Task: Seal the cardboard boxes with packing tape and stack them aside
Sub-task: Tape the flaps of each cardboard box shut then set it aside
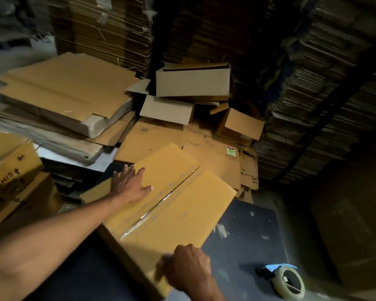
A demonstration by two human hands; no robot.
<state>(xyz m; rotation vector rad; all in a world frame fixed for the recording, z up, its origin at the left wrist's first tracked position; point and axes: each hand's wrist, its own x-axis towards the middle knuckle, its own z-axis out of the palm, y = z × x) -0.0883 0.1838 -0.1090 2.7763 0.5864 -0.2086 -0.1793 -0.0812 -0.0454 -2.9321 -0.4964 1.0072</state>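
Sealed cardboard box lying flaps-up on the dark worktop, a strip of clear packing tape running down the centre seam where the two top flaps meet, glossy and wrinkled in places. Left hand spread flat on the far left flap, fingers straight and apart, palm down, probably to press the flap level and steady the box. Right hand at the near corner, fingers curled over the edge of the box, blurred, so the exact hold hard to make out; likely placed there to get purchase for lifting or turning. Hands well apart, at opposite ends of the box, a spread suited to carrying something this wide. Tape dispenser set down on the worktop near the right hand, apart from the box and touched by neither hand, which suggests the taping of this seam is finished. Loose pile of opened boxes and flattened cardboard beyond the worktop, tall stacks of flat sheets behind. Next step, judged from this, the move aside to a stack.
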